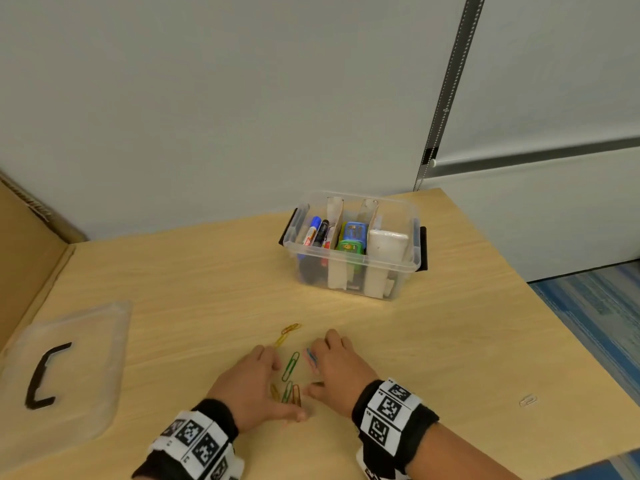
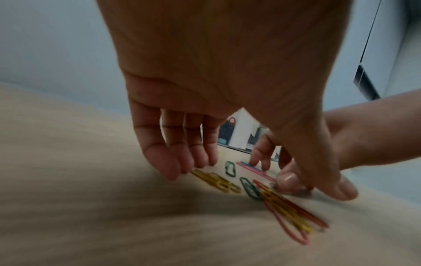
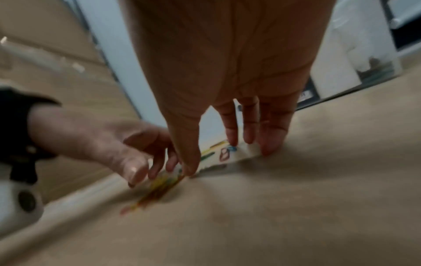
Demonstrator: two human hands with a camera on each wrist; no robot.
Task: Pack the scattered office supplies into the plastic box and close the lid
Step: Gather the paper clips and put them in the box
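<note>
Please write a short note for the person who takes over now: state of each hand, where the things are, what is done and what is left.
Left hand and right hand: both open, fingers down on the table, either side of the coloured paper clips; nothing gripped.
Plastic box stands open further back, with markers and other supplies already inside.
Lid lies to the left, off the box.
One clear clip lies apart on the right.
Left to do: gather the clips, put them in the box, close the lid.

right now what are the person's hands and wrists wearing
Both hands are bare. The left hand and the right hand each have a black fabric wristband wrapped with a white strip of square black-and-white coded markers. No sleeves show; the forearms are uncovered.
</note>
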